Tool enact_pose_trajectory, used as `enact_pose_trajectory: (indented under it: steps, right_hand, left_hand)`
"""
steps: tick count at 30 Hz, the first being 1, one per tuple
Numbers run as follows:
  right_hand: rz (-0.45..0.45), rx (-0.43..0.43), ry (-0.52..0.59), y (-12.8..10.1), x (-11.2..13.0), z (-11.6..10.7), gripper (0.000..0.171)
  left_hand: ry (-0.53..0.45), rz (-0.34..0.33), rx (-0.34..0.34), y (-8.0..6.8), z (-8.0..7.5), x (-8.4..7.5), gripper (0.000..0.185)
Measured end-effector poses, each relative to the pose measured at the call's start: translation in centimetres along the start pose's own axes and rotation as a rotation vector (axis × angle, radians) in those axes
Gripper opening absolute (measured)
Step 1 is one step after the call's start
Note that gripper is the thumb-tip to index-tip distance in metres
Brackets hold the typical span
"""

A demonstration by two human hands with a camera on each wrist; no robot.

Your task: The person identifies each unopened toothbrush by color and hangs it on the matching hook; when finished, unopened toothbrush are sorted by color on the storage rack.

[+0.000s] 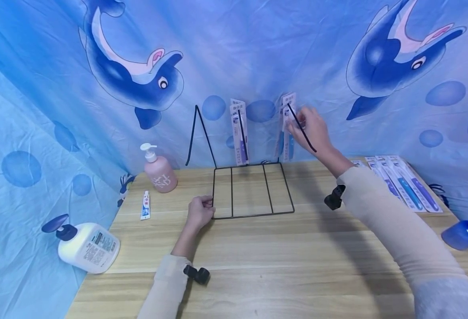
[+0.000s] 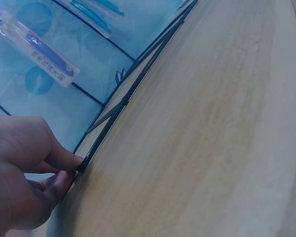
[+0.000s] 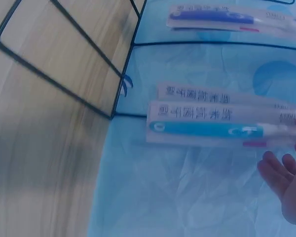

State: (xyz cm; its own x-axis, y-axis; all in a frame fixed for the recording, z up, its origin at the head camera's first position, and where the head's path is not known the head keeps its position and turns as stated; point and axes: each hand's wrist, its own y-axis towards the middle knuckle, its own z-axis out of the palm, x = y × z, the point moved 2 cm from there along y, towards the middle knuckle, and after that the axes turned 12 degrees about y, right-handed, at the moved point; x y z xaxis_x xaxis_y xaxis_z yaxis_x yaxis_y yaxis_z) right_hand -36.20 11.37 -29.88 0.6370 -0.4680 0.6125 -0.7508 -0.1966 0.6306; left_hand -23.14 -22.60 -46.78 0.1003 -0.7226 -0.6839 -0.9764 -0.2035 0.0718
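Head view: left hand (image 1: 200, 212) fingers pinch rack (image 1: 253, 190) corner; right hand (image 1: 313, 128) seemingly holds toothbrush pack (image 1: 287, 128).

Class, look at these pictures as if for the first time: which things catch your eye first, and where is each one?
First comes the black wire rack in the middle of the wooden table, its base flat, with packaged toothbrushes hanging on its upright prongs at the back. The left hand pinches the rack's front left corner, while the right hand reaches up to a blue toothbrush pack on the right prong.
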Motion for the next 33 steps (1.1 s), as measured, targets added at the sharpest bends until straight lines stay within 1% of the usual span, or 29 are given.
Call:
enact_pose_trajectory:
  steps: [3, 7, 9, 12, 18, 22, 25, 28, 31, 33]
  right_hand:
    - [0.094, 0.048, -0.018, -0.6, -0.9, -1.3, 0.03]
    - [0.186, 0.107, -0.088, -1.6, -3.3, -3.8, 0.037]
    - [0.215, 0.126, -0.135, -2.3, -4.7, -5.1, 0.039]
    - [0.281, 0.145, -0.175, -3.5, -6.9, -6.8, 0.04]
    - [0.474, 0.209, -0.243, -6.5, -11.7, -9.0, 0.052]
    - [0.542, 0.257, -0.296, -8.4, -14.4, -9.0, 0.055]
    - [0.581, 0.278, -0.327, -9.4, -15.8, -8.6, 0.055]
    - [0.626, 0.291, -0.339, -10.0, -16.9, -8.1, 0.053]
    - [0.662, 0.302, -0.343, -10.6, -17.6, -7.5, 0.044]
    - [0.677, 0.297, -0.343, -10.9, -18.0, -7.1, 0.043]
  left_hand:
    - [0.002, -0.003, 0.003, 0.1, 0.0, 0.1, 0.039]
    - [0.0, -0.009, 0.008, 0.1, 0.0, -0.1, 0.04]
    - [-0.003, -0.015, 0.008, 0.1, -0.1, -0.1, 0.04]
    - [0.001, -0.025, 0.008, 0.0, -0.2, -0.2, 0.04]
    - [-0.004, -0.037, 0.018, 0.0, 0.0, -0.2, 0.04]
    - [-0.01, -0.034, 0.019, 0.0, 0.0, -0.1, 0.039]
    - [-0.01, -0.03, 0.019, 0.2, 0.0, 0.0, 0.039]
    - [-0.01, -0.023, 0.011, 0.3, 0.0, 0.0, 0.039]
    - [-0.012, -0.022, 0.007, 0.3, 0.0, 0.0, 0.039]
    - [-0.011, -0.023, 0.005, 0.3, 0.1, 0.1, 0.039]
